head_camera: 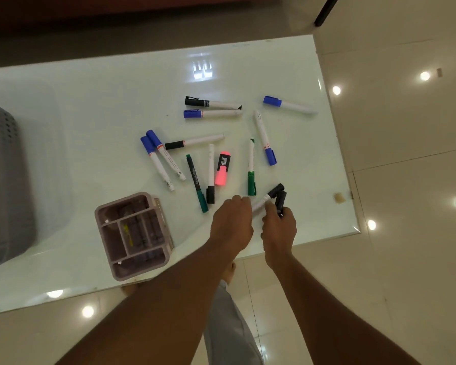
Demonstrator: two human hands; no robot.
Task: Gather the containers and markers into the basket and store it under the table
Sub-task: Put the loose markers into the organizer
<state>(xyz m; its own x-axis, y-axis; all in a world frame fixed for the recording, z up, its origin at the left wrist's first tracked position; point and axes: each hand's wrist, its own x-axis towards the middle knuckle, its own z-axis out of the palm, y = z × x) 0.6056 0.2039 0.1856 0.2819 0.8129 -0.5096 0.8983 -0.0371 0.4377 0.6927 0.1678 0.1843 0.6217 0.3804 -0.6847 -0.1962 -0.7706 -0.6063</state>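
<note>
Several markers lie scattered on the white glass table [90,106], among them a pink highlighter [223,168], a green marker [251,171] and a blue-capped marker [287,104]. Near the table's front edge my left hand [231,222] and my right hand [279,227] are close together. My left hand pinches a black-capped marker [270,194] by its white barrel. My right hand grips a second black-capped marker [281,200] that stands nearly upright. A mauve divided container [134,235] sits front left. The grey basket [3,196] stands at the table's left end, partly cut off.
The table's right edge and front edge border a shiny beige tiled floor [406,154]. A small tan scrap [339,198] lies near the right edge. My bare foot [229,272] and a grey trouser leg show below the table edge.
</note>
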